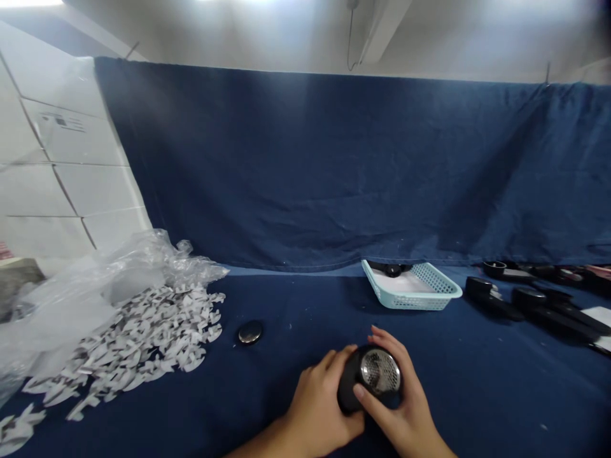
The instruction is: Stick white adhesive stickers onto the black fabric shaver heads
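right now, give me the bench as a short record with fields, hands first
left hand: holding the left side of the black device
right hand: holding its right side
device face: perforated metal disc, in view
left side: pile of grey-white pieces, clear plastic behind
between pile and hands: small round part, shiny-topped
back right: light blue basket
far right: black parts

On my feed I count one left hand [319,407], one right hand [408,410], one black device [375,372] between them; left, one round cap [250,332] and pale pieces [162,327] too many to number; far, to the right, one blue basket [420,301].
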`<state>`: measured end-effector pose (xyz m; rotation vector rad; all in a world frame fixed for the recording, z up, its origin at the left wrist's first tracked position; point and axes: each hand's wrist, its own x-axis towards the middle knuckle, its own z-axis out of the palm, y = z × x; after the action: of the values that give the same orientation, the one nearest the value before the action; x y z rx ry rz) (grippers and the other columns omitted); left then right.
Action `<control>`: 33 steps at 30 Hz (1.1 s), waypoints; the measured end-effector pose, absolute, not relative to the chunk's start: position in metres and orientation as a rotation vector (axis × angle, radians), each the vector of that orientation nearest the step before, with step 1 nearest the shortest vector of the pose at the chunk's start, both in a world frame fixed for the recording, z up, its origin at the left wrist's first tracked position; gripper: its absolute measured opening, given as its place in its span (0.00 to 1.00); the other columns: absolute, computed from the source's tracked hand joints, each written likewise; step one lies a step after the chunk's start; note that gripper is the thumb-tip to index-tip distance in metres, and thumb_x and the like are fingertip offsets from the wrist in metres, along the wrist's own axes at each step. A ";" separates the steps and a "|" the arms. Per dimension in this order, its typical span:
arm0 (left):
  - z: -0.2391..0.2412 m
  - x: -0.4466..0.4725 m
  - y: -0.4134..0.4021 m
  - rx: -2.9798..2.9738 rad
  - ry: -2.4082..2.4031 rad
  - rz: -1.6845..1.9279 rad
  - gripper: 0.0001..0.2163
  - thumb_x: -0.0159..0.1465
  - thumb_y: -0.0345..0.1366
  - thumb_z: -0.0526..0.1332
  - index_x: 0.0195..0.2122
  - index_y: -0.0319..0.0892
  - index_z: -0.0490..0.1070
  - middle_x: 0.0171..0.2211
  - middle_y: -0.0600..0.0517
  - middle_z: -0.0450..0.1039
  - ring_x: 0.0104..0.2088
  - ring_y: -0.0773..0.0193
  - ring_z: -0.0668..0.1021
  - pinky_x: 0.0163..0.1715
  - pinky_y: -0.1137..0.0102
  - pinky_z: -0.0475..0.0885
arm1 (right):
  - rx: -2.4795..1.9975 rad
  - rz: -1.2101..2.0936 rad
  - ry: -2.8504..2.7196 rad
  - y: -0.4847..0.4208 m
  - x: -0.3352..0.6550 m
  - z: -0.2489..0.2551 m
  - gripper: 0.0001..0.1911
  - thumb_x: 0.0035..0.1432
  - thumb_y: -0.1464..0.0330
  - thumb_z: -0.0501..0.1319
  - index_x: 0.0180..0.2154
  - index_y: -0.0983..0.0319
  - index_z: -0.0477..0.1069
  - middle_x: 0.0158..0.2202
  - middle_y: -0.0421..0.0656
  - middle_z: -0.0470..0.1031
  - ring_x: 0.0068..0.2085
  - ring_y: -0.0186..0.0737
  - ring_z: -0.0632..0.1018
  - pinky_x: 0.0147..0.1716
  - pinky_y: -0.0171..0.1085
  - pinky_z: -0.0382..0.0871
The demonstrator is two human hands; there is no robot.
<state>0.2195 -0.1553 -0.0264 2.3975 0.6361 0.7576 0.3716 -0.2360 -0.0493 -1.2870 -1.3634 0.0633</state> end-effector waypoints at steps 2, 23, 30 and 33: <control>-0.026 0.220 -0.156 2.436 0.637 0.690 0.38 0.44 0.31 0.63 0.60 0.45 0.58 0.53 0.45 0.71 0.48 0.47 0.77 0.49 0.55 0.74 | -1.277 0.005 -1.390 -0.237 0.373 -0.049 0.29 0.53 0.65 0.67 0.55 0.56 0.61 0.60 0.50 0.60 0.60 0.57 0.65 0.57 0.56 0.64; -0.020 0.218 -0.154 2.424 0.467 0.522 0.37 0.46 0.36 0.67 0.60 0.46 0.61 0.46 0.48 0.74 0.44 0.52 0.77 0.46 0.63 0.73 | -1.254 0.113 -1.499 -0.241 0.383 -0.036 0.26 0.47 0.70 0.69 0.48 0.55 0.65 0.48 0.43 0.74 0.50 0.45 0.76 0.51 0.39 0.71; -0.018 0.218 -0.153 2.385 0.438 0.498 0.37 0.46 0.36 0.67 0.60 0.48 0.62 0.46 0.50 0.74 0.43 0.54 0.77 0.46 0.65 0.73 | -1.292 0.204 -1.449 -0.240 0.381 -0.033 0.24 0.46 0.69 0.69 0.46 0.55 0.66 0.44 0.40 0.76 0.45 0.43 0.78 0.46 0.37 0.72; -0.017 0.219 -0.152 2.352 0.419 0.509 0.39 0.44 0.35 0.69 0.60 0.49 0.62 0.46 0.51 0.74 0.43 0.54 0.78 0.46 0.66 0.72 | -1.332 0.284 -1.407 -0.241 0.381 -0.031 0.21 0.47 0.68 0.68 0.45 0.56 0.67 0.42 0.40 0.76 0.43 0.43 0.79 0.44 0.37 0.72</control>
<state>0.2192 -0.1525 -0.0171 2.3524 0.4191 0.5094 0.3807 -0.2414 -0.0309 -1.3324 -1.4073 0.2836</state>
